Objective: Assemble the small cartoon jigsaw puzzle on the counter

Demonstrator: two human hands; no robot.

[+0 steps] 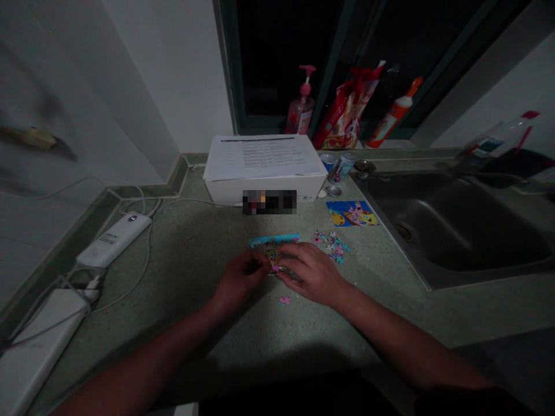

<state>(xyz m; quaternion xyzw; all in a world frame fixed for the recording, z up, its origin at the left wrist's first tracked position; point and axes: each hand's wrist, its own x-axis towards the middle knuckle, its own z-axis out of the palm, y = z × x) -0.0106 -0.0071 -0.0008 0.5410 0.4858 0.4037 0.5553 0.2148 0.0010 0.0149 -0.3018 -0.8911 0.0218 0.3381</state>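
Note:
A small, partly built cartoon jigsaw puzzle (273, 242) lies on the green speckled counter (195, 254). My left hand (239, 278) and my right hand (309, 270) rest on its near edge, fingertips pinched together over what looks like a puzzle piece, too small to be sure. Several loose pieces (332, 242) are scattered just right of my right hand. One pink piece (285, 300) lies on the counter between my wrists. A coloured reference picture (352, 213) sits further back on the right.
A white box (264, 167) with a printed sheet stands behind the puzzle. A steel sink (455, 231) is at the right. Bottles and a red bag (344, 115) line the window sill. White chargers (113, 240) and cables lie at the left.

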